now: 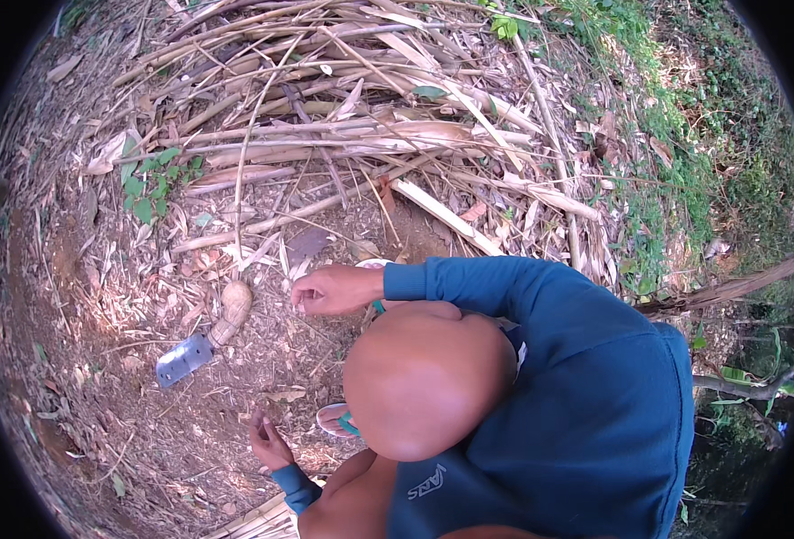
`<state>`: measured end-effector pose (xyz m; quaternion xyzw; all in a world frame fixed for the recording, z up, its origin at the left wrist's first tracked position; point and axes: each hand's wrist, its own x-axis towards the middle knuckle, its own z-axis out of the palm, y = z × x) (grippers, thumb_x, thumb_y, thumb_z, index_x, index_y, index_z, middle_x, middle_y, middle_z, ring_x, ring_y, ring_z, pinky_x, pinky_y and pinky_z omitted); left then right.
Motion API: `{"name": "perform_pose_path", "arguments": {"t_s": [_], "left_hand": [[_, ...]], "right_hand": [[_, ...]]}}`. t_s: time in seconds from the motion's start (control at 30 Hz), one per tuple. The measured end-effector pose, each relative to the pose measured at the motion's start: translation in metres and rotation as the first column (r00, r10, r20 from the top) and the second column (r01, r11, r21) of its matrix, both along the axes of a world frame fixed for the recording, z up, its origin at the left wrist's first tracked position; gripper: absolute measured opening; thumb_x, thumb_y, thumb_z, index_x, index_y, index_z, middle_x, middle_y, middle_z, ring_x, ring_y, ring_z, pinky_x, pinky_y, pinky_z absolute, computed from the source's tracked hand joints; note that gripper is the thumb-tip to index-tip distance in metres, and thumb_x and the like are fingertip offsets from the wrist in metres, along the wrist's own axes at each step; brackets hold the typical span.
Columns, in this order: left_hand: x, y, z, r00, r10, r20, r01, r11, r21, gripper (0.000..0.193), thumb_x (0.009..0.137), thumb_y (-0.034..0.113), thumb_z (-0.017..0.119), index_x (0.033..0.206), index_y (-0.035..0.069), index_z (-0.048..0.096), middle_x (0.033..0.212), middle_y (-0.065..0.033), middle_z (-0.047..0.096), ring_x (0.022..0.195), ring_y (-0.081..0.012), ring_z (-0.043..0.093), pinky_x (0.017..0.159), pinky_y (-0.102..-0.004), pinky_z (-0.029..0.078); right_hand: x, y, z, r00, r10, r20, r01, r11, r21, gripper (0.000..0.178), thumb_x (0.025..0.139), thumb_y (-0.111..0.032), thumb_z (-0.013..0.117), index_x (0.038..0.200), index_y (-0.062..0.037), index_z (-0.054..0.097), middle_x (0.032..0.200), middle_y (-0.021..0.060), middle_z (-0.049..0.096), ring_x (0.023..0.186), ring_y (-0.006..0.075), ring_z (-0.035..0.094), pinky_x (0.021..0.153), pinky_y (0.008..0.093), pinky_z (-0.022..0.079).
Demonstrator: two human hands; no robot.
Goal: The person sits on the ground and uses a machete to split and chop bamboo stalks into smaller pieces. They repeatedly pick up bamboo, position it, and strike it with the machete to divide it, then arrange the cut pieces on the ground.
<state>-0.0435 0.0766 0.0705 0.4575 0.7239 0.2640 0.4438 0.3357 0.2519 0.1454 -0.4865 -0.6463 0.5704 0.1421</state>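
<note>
Neither of my hands shows. Crouched in front is another person in a blue long-sleeved top (576, 386), bent over with the crown of the head toward me. That person's upper hand (332, 289) has its fingers curled; whether it holds something is too small to tell. The person's lower hand (271, 442) hangs above the soil, its fingers partly bent, nothing plainly in it. A short, broad metal blade (184, 360) with a curved wooden handle (233, 313) lies on the ground to the left, apart from both those hands. Sandals with green straps (336, 419) show beneath the person.
Long dry stalks (352, 135) lie heaped across the top. A pale split piece (446, 216) sticks out toward the person. Small green leaves (151, 186) grow at the upper left. Branches (729, 292) reach in from the right. More pale strips (257, 521) lie at the lower edge.
</note>
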Motion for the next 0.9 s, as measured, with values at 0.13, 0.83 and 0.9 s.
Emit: {"name": "perform_pose_path", "arguments": {"t_s": [0.13, 0.83, 0.9], "left_hand": [[-0.020, 0.004, 0.017, 0.997, 0.002, -0.082, -0.005, 0.999, -0.037, 0.039, 0.100, 0.022, 0.058, 0.127, -0.006, 0.056, 0.120, -0.0178, 0.065, 0.107, -0.0224, 0.062, 0.093, -0.0343, 0.049], [0.112, 0.187, 0.084, 0.783, -0.608, -0.133, 0.600, 0.794, -0.097, 0.032, 0.100, 0.016, 0.057, 0.123, -0.005, 0.060, 0.114, -0.0180, 0.066, 0.102, -0.0230, 0.065, 0.092, -0.0357, 0.050], [0.119, 0.181, 0.078, 0.816, -0.574, -0.062, 0.567, 0.817, -0.101, 0.031, 0.099, 0.016, 0.058, 0.122, -0.005, 0.060, 0.114, -0.0172, 0.066, 0.103, -0.0229, 0.065, 0.093, -0.0357, 0.050]], "right_hand": [[0.080, -0.058, -0.017, 0.919, -0.395, 0.012, 0.395, 0.919, 0.009, 0.024, 0.091, -0.025, 0.059, 0.099, -0.0036, 0.069, 0.082, 0.0137, 0.069, 0.076, 0.0241, 0.067, 0.072, 0.0366, 0.051], [0.260, -0.205, -0.019, 0.703, -0.575, 0.418, 0.617, 0.786, 0.043, 0.045, 0.095, -0.031, 0.059, 0.124, 0.0036, 0.058, 0.125, 0.0255, 0.060, 0.114, 0.0412, 0.059, 0.099, 0.0421, 0.047], [0.259, -0.175, 0.008, 0.827, -0.407, 0.388, 0.470, 0.879, -0.081, 0.044, 0.096, -0.030, 0.057, 0.125, 0.0023, 0.058, 0.119, 0.0230, 0.060, 0.109, 0.0401, 0.060, 0.095, 0.0426, 0.048]]}}
